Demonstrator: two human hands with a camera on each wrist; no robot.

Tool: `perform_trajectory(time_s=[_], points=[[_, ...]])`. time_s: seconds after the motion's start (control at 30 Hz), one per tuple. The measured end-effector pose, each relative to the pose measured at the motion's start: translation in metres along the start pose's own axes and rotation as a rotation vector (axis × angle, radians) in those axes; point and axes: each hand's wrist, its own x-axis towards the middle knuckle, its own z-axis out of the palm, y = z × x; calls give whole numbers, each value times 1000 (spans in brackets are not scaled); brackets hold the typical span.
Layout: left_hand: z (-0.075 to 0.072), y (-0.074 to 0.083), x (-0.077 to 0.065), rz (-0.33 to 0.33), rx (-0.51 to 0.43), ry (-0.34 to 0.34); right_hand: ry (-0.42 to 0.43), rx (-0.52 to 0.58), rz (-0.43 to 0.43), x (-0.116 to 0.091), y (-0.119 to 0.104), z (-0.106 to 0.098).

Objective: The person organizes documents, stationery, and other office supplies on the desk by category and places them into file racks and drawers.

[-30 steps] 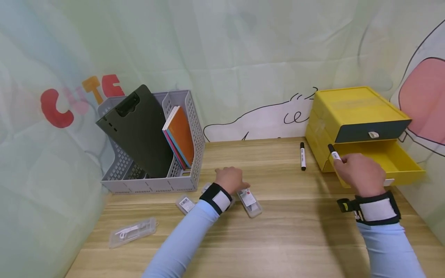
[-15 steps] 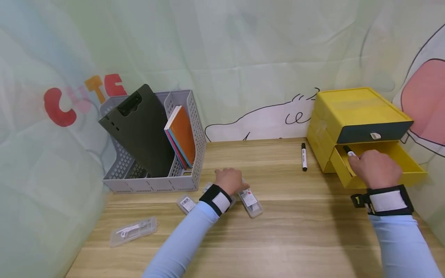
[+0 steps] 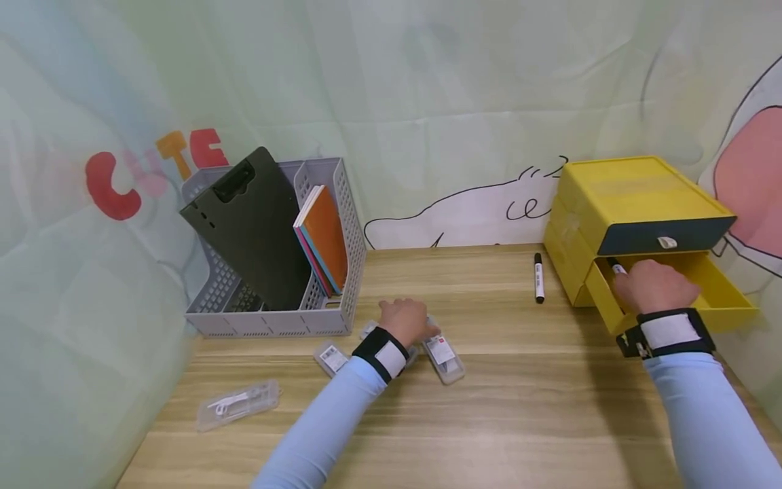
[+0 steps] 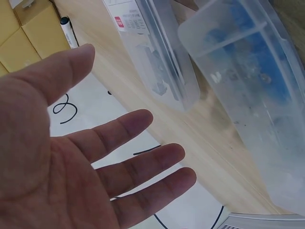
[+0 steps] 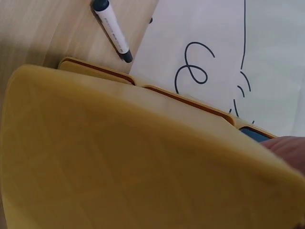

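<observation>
Left hand point(image 3: 405, 321) spread, empty, right hand point(image 3: 658, 286) gripping one marker point(image 3: 617, 266), one pulled-out drawer point(image 3: 727, 316), second marker point(image 3: 539, 278) on table point(image 3: 507, 407)

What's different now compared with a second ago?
The right hand, with its marker, has moved right and farther in, from over the drawer's left side down into it. Whether it has let go is hidden. The left hand stays by the boxes, holding nothing; the drawer stays open and the second marker stays on the table.
</observation>
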Motion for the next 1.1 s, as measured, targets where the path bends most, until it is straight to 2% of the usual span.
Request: perform_trajectory(time_s=[0.17, 0.33, 0.5, 0.8, 1.1], points=[[1, 0, -1, 0, 0, -10, 7, 7, -30, 4, 1, 5], [1, 0, -1, -1, -3, -13, -34, 30, -36, 4, 2, 5], [2, 0, 0, -1, -2, -10, -17, 63, -50, 1, -2, 5], [4, -1, 1, 3, 2, -4, 164, 129, -94, -13, -21, 2], [4, 0, 1, -1, -2, -9, 261, 95, -199, -33, -57, 5]])
